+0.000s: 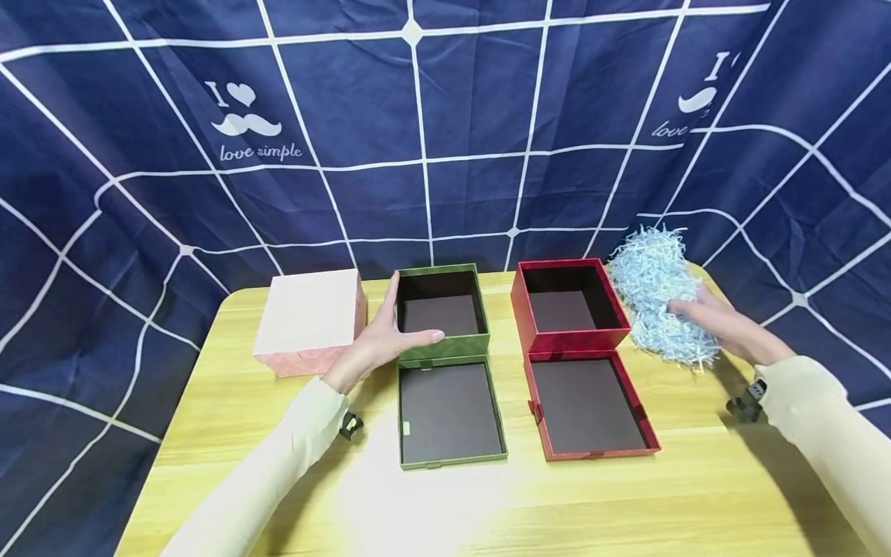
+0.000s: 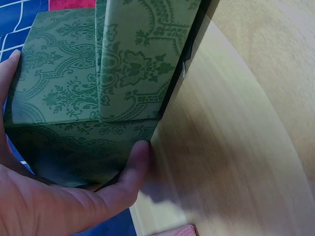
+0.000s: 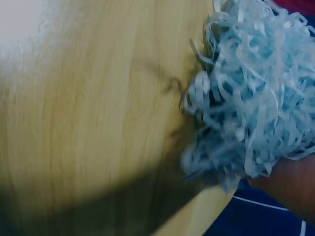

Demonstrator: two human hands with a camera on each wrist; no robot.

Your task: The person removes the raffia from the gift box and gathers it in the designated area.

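Note:
My left hand (image 1: 381, 334) spans the left side of a green patterned box (image 1: 445, 346), thumb along the near side and fingers toward the far left corner. In the left wrist view the thumb (image 2: 135, 164) presses the box's side. The box stands open, dark inside, with its green-rimmed lid (image 1: 452, 414) joined in front. At the right, my right hand (image 1: 724, 321) grips a fluffy heap of pale blue shredded paper (image 1: 650, 278); the thumb lies over it, and the other fingers are hidden. Shreds (image 3: 261, 88) fill the right side of the right wrist view.
A red box (image 1: 571, 341) stands between the green box and the shredded paper, its lid (image 1: 592, 406) laid open in front. A closed pink box (image 1: 306, 313) sits left of my left hand. Behind the wooden table (image 1: 431, 510) hangs a blue checked cloth (image 1: 473, 100).

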